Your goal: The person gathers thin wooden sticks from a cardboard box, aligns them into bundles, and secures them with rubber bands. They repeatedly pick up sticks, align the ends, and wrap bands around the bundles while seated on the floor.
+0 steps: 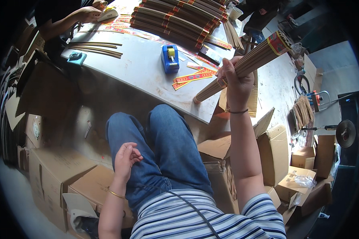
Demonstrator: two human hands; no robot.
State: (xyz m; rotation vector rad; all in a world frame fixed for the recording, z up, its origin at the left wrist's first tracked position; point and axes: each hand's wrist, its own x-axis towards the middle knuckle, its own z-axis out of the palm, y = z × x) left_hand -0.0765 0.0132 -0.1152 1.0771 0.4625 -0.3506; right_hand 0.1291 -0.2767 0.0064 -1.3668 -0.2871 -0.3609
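Observation:
My right hand [236, 79] is wrapped round the middle of a bundle of brown incense sticks [253, 61], over the table's right front edge. The bundle tilts, its upper right end circled by a red and yellow paper band [278, 43] and its lower left end touching or close to the table edge. Above my lap, my left hand [127, 158] hangs with loosely curled fingers and nothing in it. Red and yellow paper strips [193, 77] lie on the white table [127, 75] left of the bundle, beside a blue tape dispenser [170, 59].
Banded bundles [169, 22] are piled at the table's back. Loose sticks [97, 48] and a small teal box [76, 58] lie at the left. Across the table are another person's hands [92, 12]. Cardboard boxes [60, 167] crowd both sides of my legs.

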